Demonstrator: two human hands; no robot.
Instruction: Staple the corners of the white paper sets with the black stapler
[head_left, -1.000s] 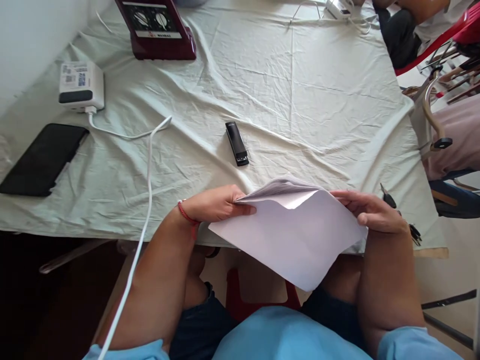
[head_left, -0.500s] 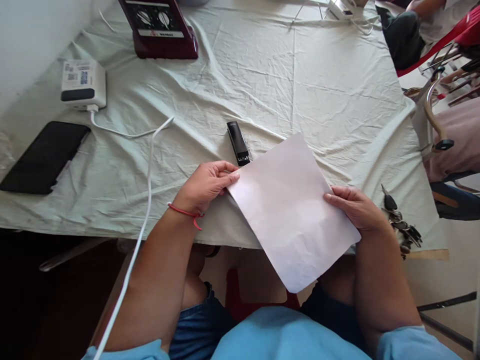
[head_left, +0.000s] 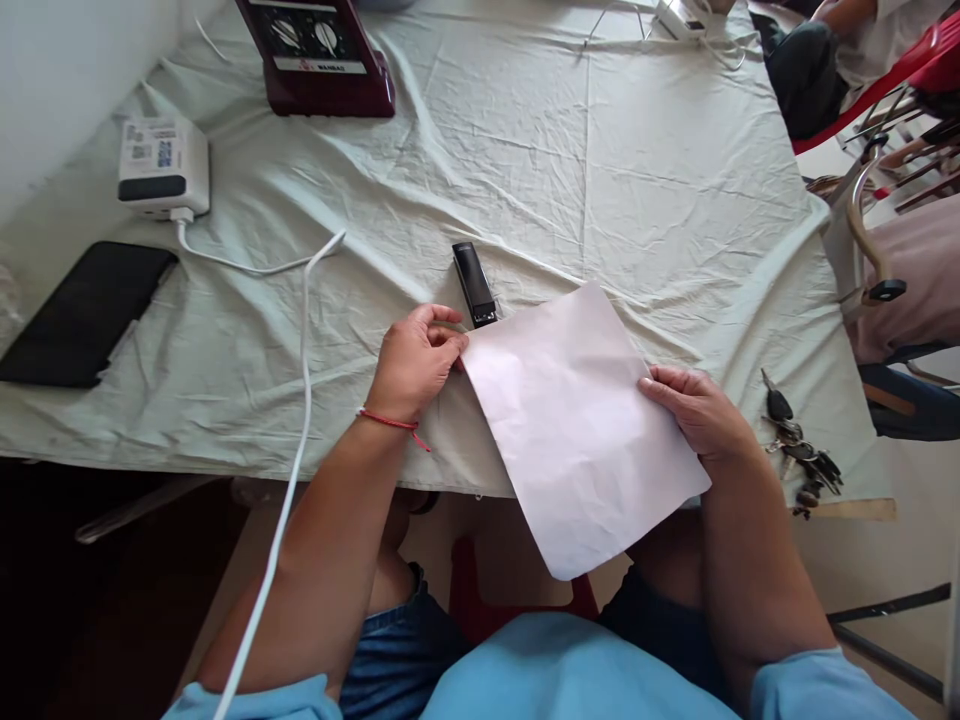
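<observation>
A person seated at a cloth-covered desk squares up a sheet of paper. Well to the left of the hands lie a phone and, beyond it, a white charger, its cable trailing past the left forearm and off the near edge. The left hand pinches the paper's left corner, fingers closed on it against the cloth. Just beyond that grip, touching or nearly touching the paper's far edge, sits a black stapler, unheld. The paper lies skewed, its far part flat on the desk and its near corner overhanging the edge above the lap. The right hand presses on the paper's right edge, fingers spread flat on top; whether the thumb is curled beneath cannot be told. Just right of it rests a bunch of keys. By the look of it, the paper is laid down and steadied; the stapler remains untouched.
</observation>
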